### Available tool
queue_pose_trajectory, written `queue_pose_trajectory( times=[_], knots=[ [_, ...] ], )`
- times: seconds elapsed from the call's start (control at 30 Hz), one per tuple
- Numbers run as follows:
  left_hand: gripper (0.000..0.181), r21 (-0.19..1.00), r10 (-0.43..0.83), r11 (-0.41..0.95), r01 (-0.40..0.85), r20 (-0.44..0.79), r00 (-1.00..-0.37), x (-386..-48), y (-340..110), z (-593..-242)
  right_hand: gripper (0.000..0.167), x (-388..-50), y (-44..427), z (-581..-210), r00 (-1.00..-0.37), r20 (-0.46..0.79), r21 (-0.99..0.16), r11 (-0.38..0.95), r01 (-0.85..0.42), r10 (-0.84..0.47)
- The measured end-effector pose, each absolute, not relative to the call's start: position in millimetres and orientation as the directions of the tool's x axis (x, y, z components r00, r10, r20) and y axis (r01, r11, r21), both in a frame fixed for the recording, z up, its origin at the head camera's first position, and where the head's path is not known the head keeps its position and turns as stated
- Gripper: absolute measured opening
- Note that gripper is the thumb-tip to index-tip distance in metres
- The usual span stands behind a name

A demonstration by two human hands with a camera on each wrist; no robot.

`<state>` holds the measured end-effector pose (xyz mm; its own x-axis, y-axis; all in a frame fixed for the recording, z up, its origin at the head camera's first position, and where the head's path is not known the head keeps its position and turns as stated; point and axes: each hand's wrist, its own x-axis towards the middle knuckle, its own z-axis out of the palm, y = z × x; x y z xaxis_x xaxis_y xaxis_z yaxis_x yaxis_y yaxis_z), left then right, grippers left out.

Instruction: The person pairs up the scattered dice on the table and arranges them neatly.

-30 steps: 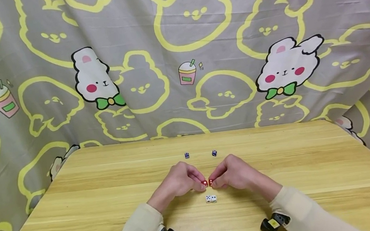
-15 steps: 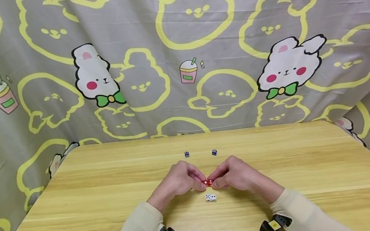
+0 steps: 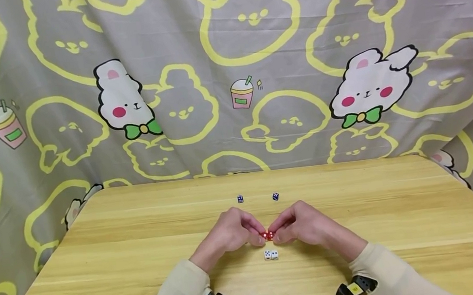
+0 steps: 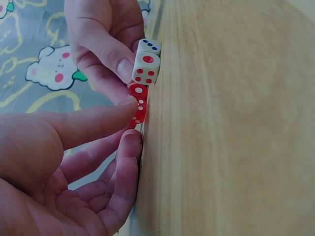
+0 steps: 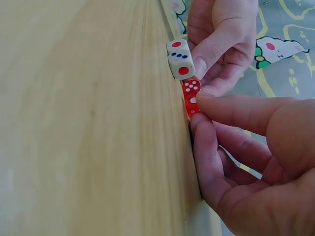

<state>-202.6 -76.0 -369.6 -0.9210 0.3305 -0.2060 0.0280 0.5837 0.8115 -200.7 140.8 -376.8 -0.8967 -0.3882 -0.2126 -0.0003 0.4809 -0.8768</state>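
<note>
Two red dice meet side by side on the wooden table in the head view. My left hand (image 3: pixel 234 230) pinches the left red die (image 3: pixel 265 236) between thumb and fingers. From the other side, my right hand (image 3: pixel 301 223) pinches the right red die (image 3: pixel 271 235). Just nearer to me, two white dice stand together, a left white die (image 3: pixel 268 255) and a right white die (image 3: pixel 275 255). Both wrist views show the fingertips low at the tabletop, partly covering the red dice (image 4: pixel 138 105).
Farther back on the table (image 3: pixel 143 257) lie a left blue die (image 3: pixel 240 199) and a right blue die (image 3: pixel 275 196), set apart from each other. A patterned curtain (image 3: pixel 194 88) hangs behind the table's far edge.
One second ago a small gap separated the two red dice. The right hand has moved its die left, and the dice now touch. White and blue dice stay put.
</note>
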Motion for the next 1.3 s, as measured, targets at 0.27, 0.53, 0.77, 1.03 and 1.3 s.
queue_pose_trajectory(
  times=[0.27,0.53,0.77,1.03,1.3],
  knots=[
    [0.015,0.815,0.333,0.579,0.035,-0.198,-0.922,-200.7,-76.1,-371.4,0.022,-199.4,141.0,-380.1,-0.896,-0.233,-0.881,0.471,0.029,-0.379],
    [0.015,0.819,0.338,0.573,0.033,-0.199,-0.920,-200.3,-76.4,-373.1,0.022,-199.0,140.8,-381.6,-0.899,-0.225,-0.884,0.466,0.027,-0.375],
    [0.015,0.822,0.341,0.567,0.038,-0.193,-0.920,-201.2,-76.7,-373.9,0.021,-199.6,140.7,-383.1,-0.901,-0.221,-0.884,0.467,0.023,-0.374],
    [0.015,0.818,0.345,0.572,0.050,-0.185,-0.920,-202.4,-77.3,-373.5,0.021,-200.7,140.2,-381.1,-0.902,-0.212,-0.883,0.468,0.013,-0.375],
    [0.015,0.816,0.351,0.574,0.064,-0.175,-0.920,-203.7,-77.1,-371.8,0.020,-201.5,140.9,-378.9,-0.904,-0.211,-0.883,0.469,0.012,-0.373]
  ],
)
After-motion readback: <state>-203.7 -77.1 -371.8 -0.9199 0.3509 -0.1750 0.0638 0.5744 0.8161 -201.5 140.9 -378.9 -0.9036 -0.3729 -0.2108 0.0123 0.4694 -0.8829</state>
